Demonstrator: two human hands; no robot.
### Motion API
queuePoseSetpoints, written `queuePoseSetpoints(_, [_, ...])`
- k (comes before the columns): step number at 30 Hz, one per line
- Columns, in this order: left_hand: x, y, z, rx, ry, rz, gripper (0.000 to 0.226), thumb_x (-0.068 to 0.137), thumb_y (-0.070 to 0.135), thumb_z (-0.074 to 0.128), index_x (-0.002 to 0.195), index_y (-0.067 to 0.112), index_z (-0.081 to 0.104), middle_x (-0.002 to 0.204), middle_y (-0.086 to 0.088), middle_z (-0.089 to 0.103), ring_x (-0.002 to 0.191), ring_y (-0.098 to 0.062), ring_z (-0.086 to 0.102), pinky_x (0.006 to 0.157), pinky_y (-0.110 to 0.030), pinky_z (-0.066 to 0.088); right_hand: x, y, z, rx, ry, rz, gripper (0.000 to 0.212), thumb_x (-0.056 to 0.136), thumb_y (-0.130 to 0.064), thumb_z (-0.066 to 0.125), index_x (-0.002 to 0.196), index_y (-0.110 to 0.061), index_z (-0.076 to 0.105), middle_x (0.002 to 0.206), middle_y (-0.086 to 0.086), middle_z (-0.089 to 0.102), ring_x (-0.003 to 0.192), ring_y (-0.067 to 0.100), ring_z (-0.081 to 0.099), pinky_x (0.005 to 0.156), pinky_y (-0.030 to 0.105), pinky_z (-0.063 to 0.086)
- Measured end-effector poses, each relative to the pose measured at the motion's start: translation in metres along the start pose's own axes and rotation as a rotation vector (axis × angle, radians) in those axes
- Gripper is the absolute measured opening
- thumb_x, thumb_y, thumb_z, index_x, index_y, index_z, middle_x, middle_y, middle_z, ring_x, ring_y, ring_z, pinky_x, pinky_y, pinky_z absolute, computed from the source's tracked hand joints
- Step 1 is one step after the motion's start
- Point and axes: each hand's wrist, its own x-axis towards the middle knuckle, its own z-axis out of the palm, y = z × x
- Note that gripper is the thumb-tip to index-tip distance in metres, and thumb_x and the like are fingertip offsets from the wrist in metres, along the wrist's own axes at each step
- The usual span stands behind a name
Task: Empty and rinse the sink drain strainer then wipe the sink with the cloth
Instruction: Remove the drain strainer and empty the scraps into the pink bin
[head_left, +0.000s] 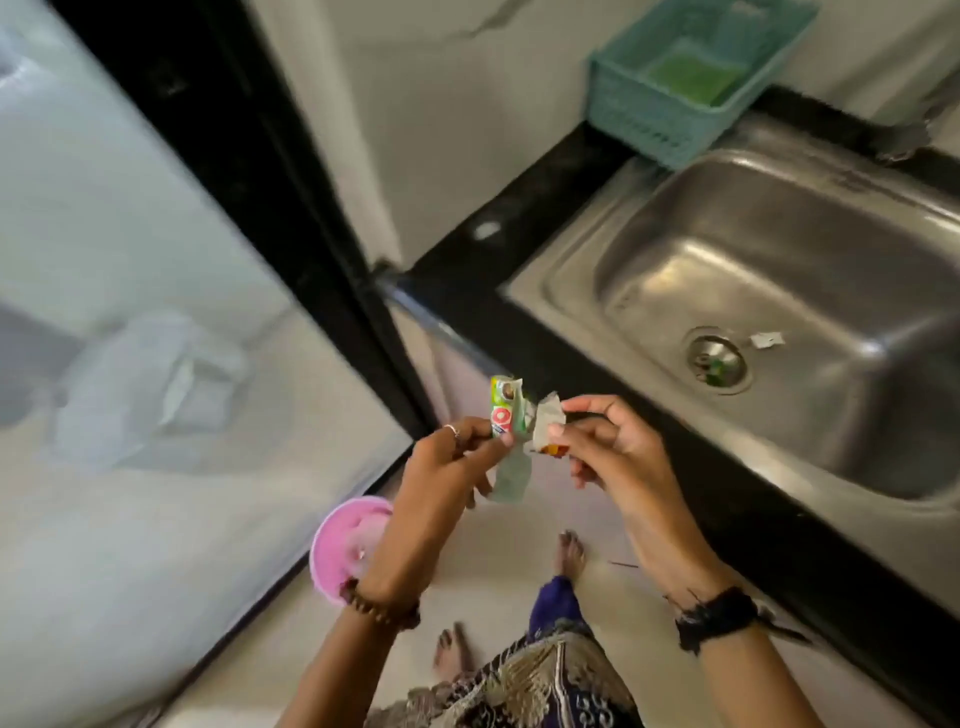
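The steel sink (649, 218) fills the right side, set in a black counter. Its round drain strainer (717, 361) sits in the basin floor with green and dark scraps in it. A small white paper scrap (766, 340) lies just right of the strainer. In front of the counter, above the floor, my left hand (447, 467) pinches a green and red wrapper (505, 413) and a pale strip hanging below it. My right hand (608, 447) pinches a crumpled whitish wrapper (546, 423) with an orange edge. The two hands are close together.
A teal plastic basket (680, 88) holding a green cloth or sponge (696, 73) stands at the sink's back left corner. A pink round bin (337, 545) sits on the floor under my left forearm. A frosted glass door with a black frame is at left. My bare feet stand below.
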Motion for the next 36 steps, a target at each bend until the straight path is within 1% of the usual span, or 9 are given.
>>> queuePoseSetpoints(8, [-0.053,-0.148,-0.11,-0.171,0.346,-0.256,0.006,0.085,0.01,0.059,0.081,0.008,0.062,0.057,0.001,0.054,0.036,0.0,0.042,0.038,-0.013,0.032,0.0,0.114,0.133,-0.306,-0.301,0.166,0.012,0.082,-0.005,0.066,0.087,-0.014,0.061,0.072,0.001,0.067,0.051,-0.003,0.057,0.05,0.012,0.048])
queuePoseSetpoints(14, [0.008,-0.317,-0.142,-0.318,0.463,-0.551,0.019,0.083,0.005,0.06,0.067,0.011,0.055,0.058,-0.007,0.054,0.045,-0.012,0.044,0.04,-0.018,0.035,0.06,0.288,0.192,-0.635,-0.341,0.257,0.013,0.081,-0.008,0.067,0.086,-0.018,0.061,0.087,0.009,0.072,0.068,0.01,0.062,0.056,0.014,0.05])
queuePoseSetpoints(17, [0.056,-0.415,-0.148,-0.344,0.56,-0.628,0.011,0.081,0.003,0.059,0.072,0.007,0.058,0.064,-0.011,0.057,0.05,-0.016,0.046,0.046,-0.024,0.036,0.101,0.396,0.21,-0.747,-0.335,0.275,0.011,0.078,-0.005,0.066,0.088,-0.01,0.063,0.086,0.009,0.072,0.077,0.024,0.067,0.071,0.035,0.055])
queuePoseSetpoints(21, [0.111,-0.531,-0.147,-0.342,0.652,-0.705,0.009,0.083,0.001,0.054,0.078,0.007,0.058,0.078,-0.013,0.06,0.056,-0.017,0.051,0.049,-0.023,0.044,0.147,0.52,0.224,-0.799,-0.339,0.336,0.012,0.081,0.0,0.057,0.086,-0.008,0.065,0.091,0.012,0.07,0.083,0.025,0.066,0.076,0.035,0.055])
queuePoseSetpoints(24, [0.131,-0.577,-0.143,-0.32,0.571,-0.701,0.004,0.086,0.009,0.055,0.089,0.01,0.058,0.09,-0.014,0.061,0.078,-0.027,0.059,0.076,-0.035,0.055,0.167,0.576,0.223,-0.793,-0.395,0.405,0.02,0.086,0.003,0.052,0.096,-0.002,0.069,0.106,0.014,0.069,0.099,0.026,0.063,0.091,0.038,0.052])
queuePoseSetpoints(27, [0.129,-0.575,-0.139,-0.253,0.588,-0.689,0.028,0.089,0.014,0.054,0.116,0.008,0.053,0.115,-0.012,0.057,0.104,-0.032,0.056,0.095,-0.049,0.048,0.169,0.577,0.219,-0.733,-0.382,0.468,0.025,0.09,0.002,0.046,0.103,-0.001,0.067,0.11,0.012,0.064,0.105,0.029,0.06,0.088,0.042,0.054])
queuePoseSetpoints(29, [0.119,-0.542,-0.14,-0.339,0.642,-0.659,0.012,0.091,0.014,0.051,0.101,0.01,0.057,0.105,-0.013,0.06,0.087,-0.026,0.059,0.081,-0.042,0.054,0.162,0.545,0.218,-0.658,-0.346,0.499,0.022,0.093,-0.005,0.046,0.098,-0.007,0.067,0.105,0.01,0.064,0.095,0.026,0.063,0.072,0.033,0.058])
queuePoseSetpoints(32, [0.103,-0.465,-0.144,-0.633,0.632,-0.614,0.017,0.093,0.017,0.049,0.1,0.006,0.06,0.083,-0.007,0.063,0.063,-0.017,0.056,0.056,-0.025,0.048,0.144,0.462,0.22,-0.419,-0.267,0.556,0.019,0.092,-0.009,0.047,0.082,-0.014,0.063,0.08,0.011,0.068,0.061,0.019,0.065,0.049,0.023,0.053])
queuePoseSetpoints(36, [0.08,-0.319,-0.147,-0.955,0.535,-0.53,0.018,0.09,0.02,0.051,0.076,0.013,0.06,0.051,0.004,0.056,0.038,-0.007,0.044,0.037,-0.016,0.035,0.112,0.306,0.212,-0.209,-0.238,0.497,0.024,0.088,-0.008,0.045,0.075,-0.015,0.064,0.054,-0.001,0.055,0.04,0.009,0.05,0.038,0.018,0.041])
